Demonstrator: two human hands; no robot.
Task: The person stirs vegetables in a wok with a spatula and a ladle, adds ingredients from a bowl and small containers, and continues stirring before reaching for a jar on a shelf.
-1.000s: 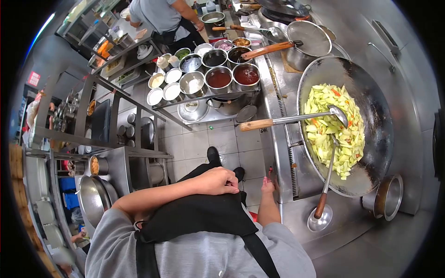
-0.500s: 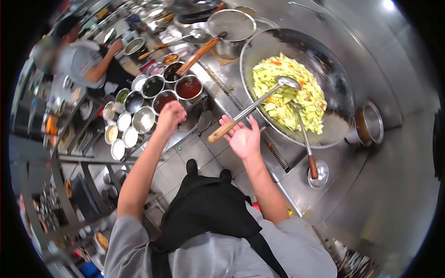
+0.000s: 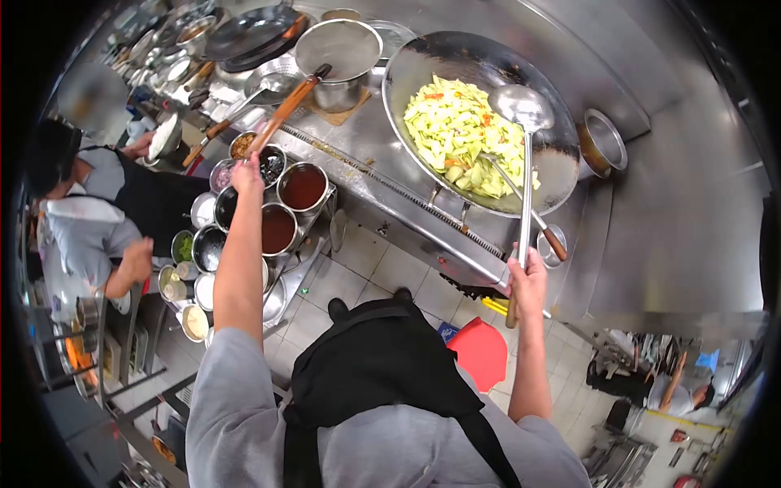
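In my right hand (image 3: 528, 282), closed round the lower handle, is a long metal ladle (image 3: 527, 150). Its bowl hangs over the far side of a large wok (image 3: 561, 175), which holds sliced pale-green vegetables (image 3: 455, 122) with orange bits. My left hand (image 3: 247, 174) is wrapped round the end of the wooden handle of a mesh strainer (image 3: 338, 47). The strainer sits on a metal pot (image 3: 338, 96) left of the wok. A second utensil with a wooden grip (image 3: 555, 243) leans in the wok, its head hidden among the vegetables.
Several sauce containers stand on the left, one with red-brown sauce (image 3: 303, 186). A co-worker (image 3: 89, 203) is beyond them, near a rack. A red dustpan-like object (image 3: 478, 355) lies by my right arm. At lower right another person (image 3: 671, 394) is visible.
My left hand has reached up and taken the strainer's handle. My right hand, earlier open under the ladle's handle, has closed on it and moved right; the ladle's bowl has shifted across the wok.
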